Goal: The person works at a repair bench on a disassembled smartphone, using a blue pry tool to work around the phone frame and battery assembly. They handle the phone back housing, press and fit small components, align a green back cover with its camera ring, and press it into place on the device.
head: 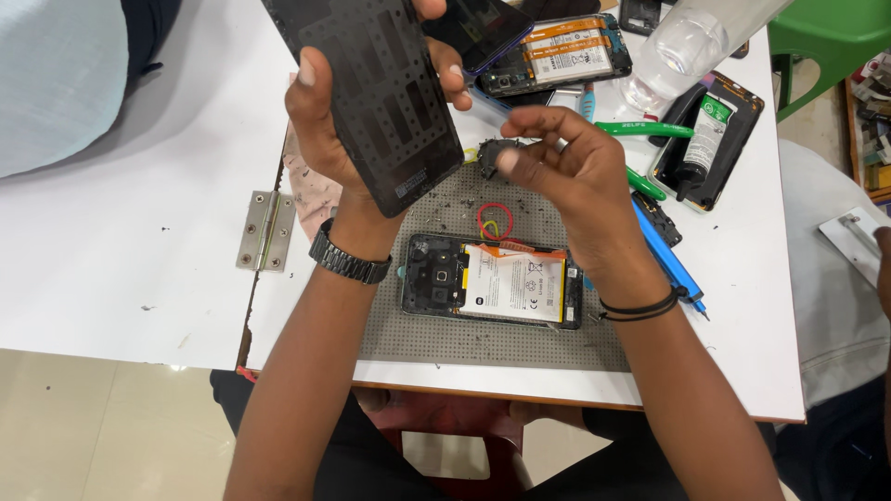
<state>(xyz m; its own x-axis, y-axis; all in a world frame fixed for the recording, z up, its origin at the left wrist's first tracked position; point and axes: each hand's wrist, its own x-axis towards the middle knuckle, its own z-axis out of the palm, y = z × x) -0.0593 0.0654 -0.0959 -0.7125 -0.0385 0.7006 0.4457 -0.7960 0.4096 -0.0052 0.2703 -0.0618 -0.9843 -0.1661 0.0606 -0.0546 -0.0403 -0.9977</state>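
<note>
Left hand (339, 139): grip clamped on a dark screen panel (380, 93), thumb along the left edge, fingertips curled over the right edge. The panel is held up off the table, its inner face toward the camera, long axis tilted from upper left to lower right. A black watch (350, 257) sits on this wrist.

Right hand (566, 172): fingers pinched together on a small dark part (498, 151), just beside the panel's lower right corner. What kind of part cannot be told. Black bands (640, 306) circle this wrist.

Relation of the two: the part lies to the right of the panel's lower end, near but apart from it; the right hand is the nearer to that corner.

Below both hands: an opened phone (492, 281) with white battery, lying flat on a grey mat (483, 343), long axis left to right.

Further out, on the white table (130, 269): a red ring (495, 221), a second opened phone (557, 56), green tweezers (645, 129), a blue tool (668, 260), a glue bottle (701, 148), a clear bottle (682, 46), a metal hinge (266, 230).
</note>
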